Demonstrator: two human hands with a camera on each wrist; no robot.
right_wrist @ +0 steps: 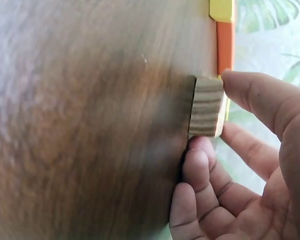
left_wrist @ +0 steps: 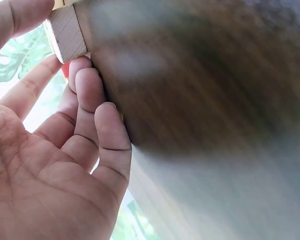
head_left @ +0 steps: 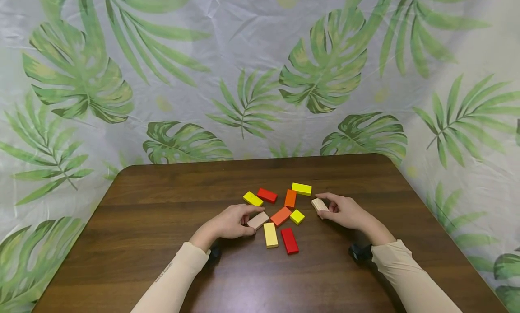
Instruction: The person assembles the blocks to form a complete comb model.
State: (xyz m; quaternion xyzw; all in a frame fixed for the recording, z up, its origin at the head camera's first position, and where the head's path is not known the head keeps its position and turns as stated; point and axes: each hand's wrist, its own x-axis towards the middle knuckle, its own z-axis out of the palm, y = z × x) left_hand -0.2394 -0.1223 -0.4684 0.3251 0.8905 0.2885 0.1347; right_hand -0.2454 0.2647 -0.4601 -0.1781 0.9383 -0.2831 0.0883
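a plain wooden block (head_left: 257,220) is lying at the tabletop left of centre, and the left hand (head_left: 233,221) is pinching it, the thumb and the fingertips spreading only as wide as the block and its other fingers curling in underneath. a second block, a striped wooden one (head_left: 319,205), is sitting to the right, apart from the coloured pieces; the right hand (head_left: 344,211) is gripping it in the same way, thumb on one side and fingertips on the other, the gap between them being filled by the wood. just beside the left block an orange block (head_left: 281,217) and a pale yellow block (head_left: 271,235) are lying, with a bright yellow block (head_left: 253,198) resting just beyond the left index finger. between the hands a small yellow piece (head_left: 297,217) is sitting, a red block (head_left: 290,240) is lying nearer the person, and farther off another red one (head_left: 267,195), an upper orange one (head_left: 290,198) and a far yellow one (head_left: 302,189) are resting. all are lying on a dark wooden table (head_left: 142,204), and leaf-printed cloth (head_left: 243,37) is hanging behind it.
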